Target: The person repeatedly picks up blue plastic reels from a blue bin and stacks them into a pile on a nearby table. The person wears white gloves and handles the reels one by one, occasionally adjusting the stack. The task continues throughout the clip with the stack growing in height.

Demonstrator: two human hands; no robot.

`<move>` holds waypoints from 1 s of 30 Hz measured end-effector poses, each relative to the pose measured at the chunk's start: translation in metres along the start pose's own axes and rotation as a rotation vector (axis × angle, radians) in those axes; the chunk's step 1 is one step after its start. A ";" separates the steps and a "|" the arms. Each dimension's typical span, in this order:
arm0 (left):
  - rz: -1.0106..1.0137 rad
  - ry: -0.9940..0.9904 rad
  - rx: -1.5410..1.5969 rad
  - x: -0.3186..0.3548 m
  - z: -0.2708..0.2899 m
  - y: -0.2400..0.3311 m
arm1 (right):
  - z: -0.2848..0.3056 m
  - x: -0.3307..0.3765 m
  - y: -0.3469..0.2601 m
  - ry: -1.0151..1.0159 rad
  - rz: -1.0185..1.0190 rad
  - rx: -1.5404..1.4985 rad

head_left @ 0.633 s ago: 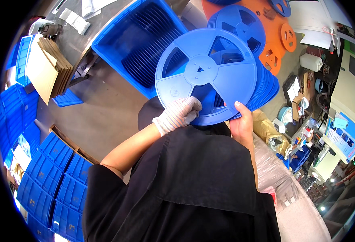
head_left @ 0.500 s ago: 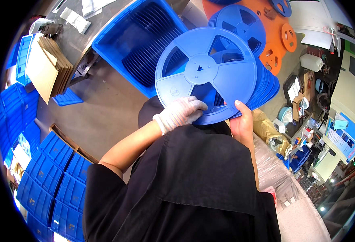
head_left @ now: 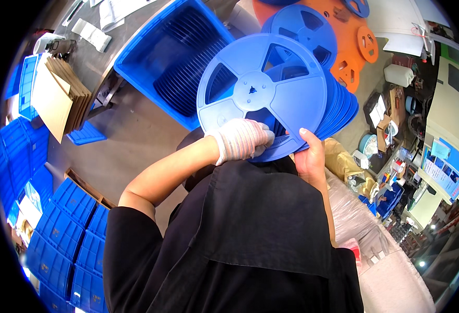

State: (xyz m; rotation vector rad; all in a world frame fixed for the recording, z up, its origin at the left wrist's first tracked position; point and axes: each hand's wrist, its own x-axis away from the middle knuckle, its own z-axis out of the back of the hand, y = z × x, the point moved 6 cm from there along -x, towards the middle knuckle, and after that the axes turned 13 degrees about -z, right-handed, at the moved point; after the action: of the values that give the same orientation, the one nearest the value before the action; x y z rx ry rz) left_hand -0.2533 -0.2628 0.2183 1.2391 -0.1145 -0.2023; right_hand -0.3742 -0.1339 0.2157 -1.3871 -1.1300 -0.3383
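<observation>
A stack of large blue plastic reels (head_left: 263,94) is held up in front of me, its top reel facing the camera with three cut-out windows. My left hand (head_left: 242,140), in a white knit glove, grips the lower edge of the top reel. My bare right hand (head_left: 309,156) supports the stack from below at its right side, thumb up on the rim. Behind the top reel several more blue reels (head_left: 339,107) fan out to the right.
A blue plastic crate (head_left: 172,57) with more reels standing in it sits behind the stack. Orange reels (head_left: 352,49) lie further back. Flat cardboard sheets (head_left: 57,96) lean at the left. Stacked blue bins (head_left: 62,229) fill the lower left; cluttered shelves (head_left: 396,167) stand at the right.
My gloved left hand has shifted slightly right along the lower rim of the top reel. The stack and my right hand stay almost where they were.
</observation>
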 end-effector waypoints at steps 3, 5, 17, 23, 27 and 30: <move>-0.030 -0.022 0.017 -0.006 0.000 0.001 | 0.000 0.001 -0.002 0.014 0.008 -0.053; -0.117 0.013 -0.052 -0.008 -0.002 0.002 | 0.002 0.001 -0.002 0.010 0.007 -0.074; -0.203 0.473 -0.055 -0.014 0.009 -0.001 | 0.001 0.003 -0.004 0.014 0.014 -0.086; 0.151 0.918 0.129 0.064 0.044 -0.031 | 0.011 0.000 -0.001 -0.009 -0.009 -0.037; 0.046 0.229 0.128 0.067 0.008 -0.031 | 0.014 -0.004 0.000 -0.013 -0.024 -0.061; -0.131 0.410 0.059 0.044 0.014 -0.003 | 0.014 -0.007 0.004 -0.010 -0.047 -0.075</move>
State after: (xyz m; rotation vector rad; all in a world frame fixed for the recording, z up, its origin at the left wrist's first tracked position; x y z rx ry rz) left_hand -0.2132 -0.2862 0.2190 1.3244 0.3178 -0.0546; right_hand -0.3801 -0.1237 0.2046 -1.4307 -1.1700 -0.4116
